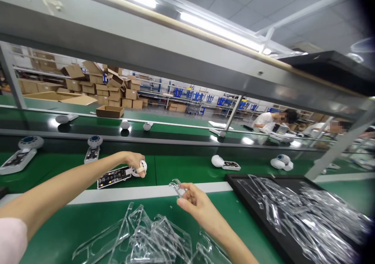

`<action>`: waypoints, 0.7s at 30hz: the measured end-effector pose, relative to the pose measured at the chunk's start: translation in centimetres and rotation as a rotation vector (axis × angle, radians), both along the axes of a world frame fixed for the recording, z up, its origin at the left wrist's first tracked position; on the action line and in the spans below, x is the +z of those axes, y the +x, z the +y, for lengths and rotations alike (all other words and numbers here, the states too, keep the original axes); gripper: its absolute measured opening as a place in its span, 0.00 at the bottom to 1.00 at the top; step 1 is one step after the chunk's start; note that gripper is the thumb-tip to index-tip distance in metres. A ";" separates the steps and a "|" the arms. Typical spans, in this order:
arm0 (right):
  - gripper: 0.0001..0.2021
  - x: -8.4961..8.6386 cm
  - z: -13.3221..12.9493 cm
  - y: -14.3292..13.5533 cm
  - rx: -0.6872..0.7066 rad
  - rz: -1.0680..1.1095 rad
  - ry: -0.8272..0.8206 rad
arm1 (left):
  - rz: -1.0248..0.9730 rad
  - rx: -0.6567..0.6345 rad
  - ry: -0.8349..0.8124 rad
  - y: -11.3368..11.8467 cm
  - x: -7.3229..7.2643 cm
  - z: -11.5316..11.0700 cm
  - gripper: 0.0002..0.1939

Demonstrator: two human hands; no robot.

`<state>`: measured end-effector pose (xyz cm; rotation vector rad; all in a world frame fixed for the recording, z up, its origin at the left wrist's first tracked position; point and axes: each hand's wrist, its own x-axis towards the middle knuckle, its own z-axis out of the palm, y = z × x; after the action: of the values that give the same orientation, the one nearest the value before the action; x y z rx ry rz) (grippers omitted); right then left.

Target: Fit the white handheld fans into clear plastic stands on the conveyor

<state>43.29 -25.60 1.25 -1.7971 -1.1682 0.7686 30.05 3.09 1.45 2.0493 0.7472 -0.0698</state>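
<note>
My left hand [137, 161] is closed around the round white head of a device with an exposed circuit board [114, 177], which lies on the green belt. In my right hand [195, 203], thumb and fingers pinch a small clear plastic part [176, 187], held above the white strip at the bench's edge. Below and between my hands lies a heap of clear plastic frames [155, 238] on the green bench top. What the left fingertips cover on the device's head is hidden.
A black tray [249, 207] full of clear plastic parts stands at right. Other white devices, such as one with an open board [231, 165], sit along the belt. A metal shelf [164, 45] crosses overhead. Two people are at far right; cardboard boxes [111, 88] are stacked behind.
</note>
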 end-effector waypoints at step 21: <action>0.26 -0.7 7.4 -3.9 -0.377 -1.089 0.128 | -0.815 0.508 -0.683 3.1 4.7 -8.0 0.24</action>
<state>39.36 -18.25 0.55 -2.2671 -1.3806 -0.5977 33.17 -4.92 6.17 1.0440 0.5754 0.6696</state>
